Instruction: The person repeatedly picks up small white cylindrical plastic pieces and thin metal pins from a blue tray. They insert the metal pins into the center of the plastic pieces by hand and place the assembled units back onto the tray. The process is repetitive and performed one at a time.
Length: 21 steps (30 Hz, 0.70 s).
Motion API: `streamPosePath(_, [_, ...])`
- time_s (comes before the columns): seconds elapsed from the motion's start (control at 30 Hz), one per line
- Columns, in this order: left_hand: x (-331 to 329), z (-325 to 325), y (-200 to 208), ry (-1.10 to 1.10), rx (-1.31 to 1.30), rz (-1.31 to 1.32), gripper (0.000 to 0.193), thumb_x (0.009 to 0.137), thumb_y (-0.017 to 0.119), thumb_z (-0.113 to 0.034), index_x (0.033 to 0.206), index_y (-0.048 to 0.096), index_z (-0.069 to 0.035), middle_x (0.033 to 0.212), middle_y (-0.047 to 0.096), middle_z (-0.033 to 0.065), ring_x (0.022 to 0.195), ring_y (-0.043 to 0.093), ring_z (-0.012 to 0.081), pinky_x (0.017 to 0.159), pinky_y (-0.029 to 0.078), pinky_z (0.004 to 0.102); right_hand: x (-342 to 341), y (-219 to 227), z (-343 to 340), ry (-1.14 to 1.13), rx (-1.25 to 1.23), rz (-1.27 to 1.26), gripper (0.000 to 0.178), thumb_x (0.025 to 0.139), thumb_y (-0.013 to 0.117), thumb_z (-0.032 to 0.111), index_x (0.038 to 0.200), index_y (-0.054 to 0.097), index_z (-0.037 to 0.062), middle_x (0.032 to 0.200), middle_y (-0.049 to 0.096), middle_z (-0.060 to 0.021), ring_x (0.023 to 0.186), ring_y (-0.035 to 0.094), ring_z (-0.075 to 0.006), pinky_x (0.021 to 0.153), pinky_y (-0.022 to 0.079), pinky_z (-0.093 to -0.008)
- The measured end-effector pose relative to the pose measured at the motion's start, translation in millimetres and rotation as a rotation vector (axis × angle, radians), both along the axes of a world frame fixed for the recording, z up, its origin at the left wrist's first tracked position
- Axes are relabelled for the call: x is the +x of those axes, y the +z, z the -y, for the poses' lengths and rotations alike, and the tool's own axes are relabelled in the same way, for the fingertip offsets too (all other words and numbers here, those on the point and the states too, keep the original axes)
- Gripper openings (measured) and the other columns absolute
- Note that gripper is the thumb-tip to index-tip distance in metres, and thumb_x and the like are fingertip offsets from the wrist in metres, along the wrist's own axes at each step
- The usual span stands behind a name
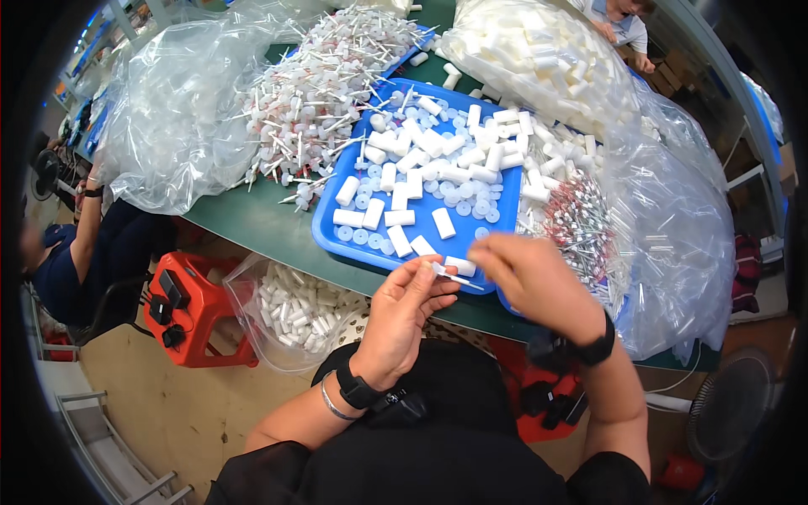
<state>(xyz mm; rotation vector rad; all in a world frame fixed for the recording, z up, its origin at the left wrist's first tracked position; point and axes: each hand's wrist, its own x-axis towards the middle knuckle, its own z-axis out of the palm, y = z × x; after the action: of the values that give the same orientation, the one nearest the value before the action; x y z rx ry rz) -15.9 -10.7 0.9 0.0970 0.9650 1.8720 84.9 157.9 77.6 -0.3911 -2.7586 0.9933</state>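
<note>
My left hand (397,313) is closed, thumb against fingers, on a thin white stick-like part (459,281) over the near edge of a blue tray (337,202). The part's slim end points right, toward my other hand. My right hand (534,282) hovers just beside it with fingers curled together; whatever they pinch, if anything, is hidden. In the tray lie many white cylinders (443,223) and translucent round discs (464,208). One white cylinder (459,266) lies close to both hands at the tray's near edge.
Left of the tray is a heap of white stemmed parts (311,93) beside a clear plastic bag (185,109). Bagged white cylinders (539,63) and red-and-white thin parts (576,223) lie to the right. A red stool (198,311) and another bag of cylinders (307,307) stand below. Two people sit nearby.
</note>
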Motion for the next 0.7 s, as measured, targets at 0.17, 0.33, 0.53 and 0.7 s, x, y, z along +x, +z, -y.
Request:
streamPosePath(0.17, [-3, 9, -1, -0.028, 0.125, 0.104, 0.038, 0.107, 0.055, -0.027, 0.131, 0.057, 0.002, 0.112, 0.069, 0.0128, 0.095, 0.070, 0.0164, 0.088, 0.057, 0.0305, -68, -31, -17, 0.043, 0.280, 0.131, 0.026, 0.089, 0.069, 0.022, 0.090, 0.062, -0.0031, 0.079, 0.067, -0.0269, 0.079, 0.066, -0.0458, 0.070, 0.051, -0.0543])
streamPosePath(0.33, [-11, 10, -7, -0.061, 0.124, 0.072, 0.043, 0.106, 0.057, -0.029, 0.134, 0.056, 0.003, 0.115, 0.070, 0.0099, 0.095, 0.069, 0.0131, 0.086, 0.056, 0.0284, -76, -58, -25, 0.019, 0.470, 0.265, 0.027, 0.083, 0.071, 0.021, 0.093, 0.063, -0.0022, 0.084, 0.068, -0.0251, 0.079, 0.067, -0.0448, 0.072, 0.052, -0.0537])
streamPosePath(0.53, [-21, 6, -5, -0.003, 0.180, -0.159, 0.037, 0.107, 0.054, -0.029, 0.133, 0.060, -0.003, 0.128, 0.064, 0.0045, 0.104, 0.063, 0.0116, 0.088, 0.054, 0.0277, -38, -7, -4, 0.027, -0.004, 0.123, 0.016, 0.098, 0.059, 0.009, 0.108, 0.063, -0.0027, 0.089, 0.063, -0.0190, 0.076, 0.064, -0.0336, 0.070, 0.050, -0.0426])
streamPosePath(0.7, [-7, -5, -5, -0.111, 0.301, -0.270, 0.031, 0.108, 0.053, -0.021, 0.132, 0.061, -0.002, 0.123, 0.064, 0.0041, 0.107, 0.061, 0.0092, 0.095, 0.050, 0.0273, 1, -2, 18, -0.053, -0.529, 0.161, 0.025, 0.106, 0.051, 0.011, 0.124, 0.062, -0.0018, 0.086, 0.061, -0.0046, 0.065, 0.057, -0.0096, 0.058, 0.047, -0.0234])
